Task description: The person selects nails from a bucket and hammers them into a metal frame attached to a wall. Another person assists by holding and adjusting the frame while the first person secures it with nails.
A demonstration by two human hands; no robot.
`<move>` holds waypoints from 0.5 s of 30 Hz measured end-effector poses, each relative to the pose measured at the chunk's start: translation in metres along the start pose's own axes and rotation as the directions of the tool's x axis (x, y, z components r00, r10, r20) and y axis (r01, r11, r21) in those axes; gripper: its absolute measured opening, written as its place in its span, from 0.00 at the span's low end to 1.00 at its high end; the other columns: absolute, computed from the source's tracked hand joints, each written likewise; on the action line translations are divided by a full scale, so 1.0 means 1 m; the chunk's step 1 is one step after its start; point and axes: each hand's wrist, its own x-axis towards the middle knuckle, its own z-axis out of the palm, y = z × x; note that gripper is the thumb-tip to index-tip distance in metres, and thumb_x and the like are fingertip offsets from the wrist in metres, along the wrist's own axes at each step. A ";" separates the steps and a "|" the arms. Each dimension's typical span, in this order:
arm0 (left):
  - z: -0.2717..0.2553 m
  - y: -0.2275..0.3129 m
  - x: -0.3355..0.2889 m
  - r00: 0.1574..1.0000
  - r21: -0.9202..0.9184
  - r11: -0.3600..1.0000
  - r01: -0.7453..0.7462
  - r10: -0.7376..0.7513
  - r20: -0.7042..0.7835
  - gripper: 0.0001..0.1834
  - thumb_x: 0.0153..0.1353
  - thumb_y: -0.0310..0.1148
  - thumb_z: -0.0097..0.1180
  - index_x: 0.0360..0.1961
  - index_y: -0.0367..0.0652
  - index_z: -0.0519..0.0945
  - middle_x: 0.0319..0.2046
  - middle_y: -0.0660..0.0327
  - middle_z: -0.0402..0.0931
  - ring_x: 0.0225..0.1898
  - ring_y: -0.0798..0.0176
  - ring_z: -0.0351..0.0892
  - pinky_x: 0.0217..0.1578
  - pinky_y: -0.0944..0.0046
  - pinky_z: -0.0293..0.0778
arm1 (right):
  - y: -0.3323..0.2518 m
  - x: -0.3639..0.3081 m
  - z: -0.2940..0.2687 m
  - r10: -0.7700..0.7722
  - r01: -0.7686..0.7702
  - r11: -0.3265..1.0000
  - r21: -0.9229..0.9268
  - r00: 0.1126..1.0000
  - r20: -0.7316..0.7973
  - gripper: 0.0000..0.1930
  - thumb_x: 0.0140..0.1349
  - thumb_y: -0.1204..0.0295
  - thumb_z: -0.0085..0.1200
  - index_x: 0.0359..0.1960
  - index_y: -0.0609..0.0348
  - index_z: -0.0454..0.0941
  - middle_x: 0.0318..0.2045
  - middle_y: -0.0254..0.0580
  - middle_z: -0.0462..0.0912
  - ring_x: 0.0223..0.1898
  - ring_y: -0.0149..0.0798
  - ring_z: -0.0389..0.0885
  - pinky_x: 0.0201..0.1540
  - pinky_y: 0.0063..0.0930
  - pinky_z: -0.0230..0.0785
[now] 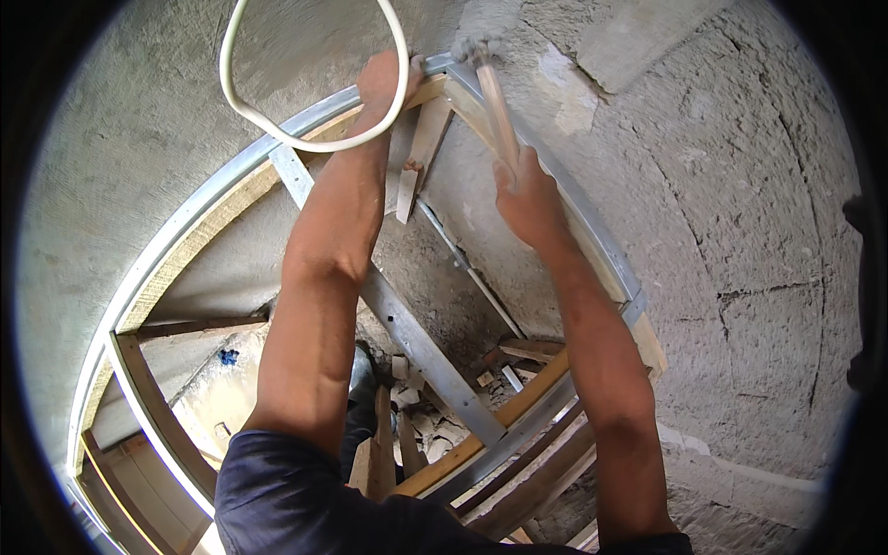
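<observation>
In my right hand (531,199) is a hammer (496,106), my fingers wrapped round its wooden handle. Its blurred head is up by the wall, just right of the frame's far corner. My left hand (382,78) is at that corner, its fingers curled in by the metal channel (324,113); what they pinch, if anything, is hidden. The channel runs along the outer side of a timber frame (217,215) set against the walls. Another metal channel (610,245) lies along the right wall, beside my right forearm.
A white cable (225,69) loops down in front of my left wrist. A metal strip (421,347) crosses the frame, behind my left arm. Below lie rubble (435,430), loose boards (375,453) and a thin pipe (472,268). Rough, cracked wall (740,213) rises at right.
</observation>
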 end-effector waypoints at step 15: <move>0.001 -0.003 0.002 0.998 0.070 0.998 -0.004 0.000 0.056 0.17 0.62 0.42 0.60 0.44 0.44 0.90 0.40 0.42 0.88 0.45 0.36 0.88 0.47 0.42 0.83 | -0.051 0.024 0.005 0.028 -0.016 0.995 -0.094 0.992 0.121 0.19 0.77 0.59 0.49 0.55 0.63 0.66 0.39 0.75 0.84 0.45 0.76 0.83 0.50 0.65 0.73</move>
